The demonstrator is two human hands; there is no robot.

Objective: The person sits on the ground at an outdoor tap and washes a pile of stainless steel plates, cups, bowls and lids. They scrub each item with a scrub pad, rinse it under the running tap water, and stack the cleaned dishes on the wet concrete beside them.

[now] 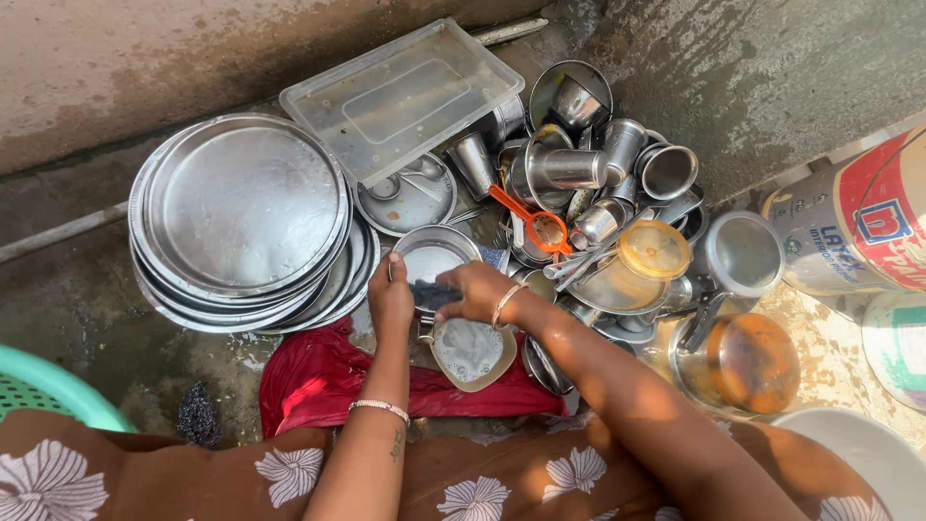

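Observation:
My left hand (391, 301) grips the near rim of a small round steel bowl (434, 253), which sits tilted among the dishes. My right hand (475, 287) is closed on a dark scrubber (434, 293) and presses it against that bowl's near edge. Just below both hands lies a small beige dish (470, 353) filled with white foam. A red cloth (318, 378) is spread on the ground under my wrists.
A stack of large steel plates (241, 217) lies to the left. A clear plastic lid (400, 96) leans at the back. Steel cups, an orange strainer (540, 227) and lidded jars (738, 362) crowd the right. A green basket (48, 391) sits at the left edge, paint buckets (849, 227) at the right.

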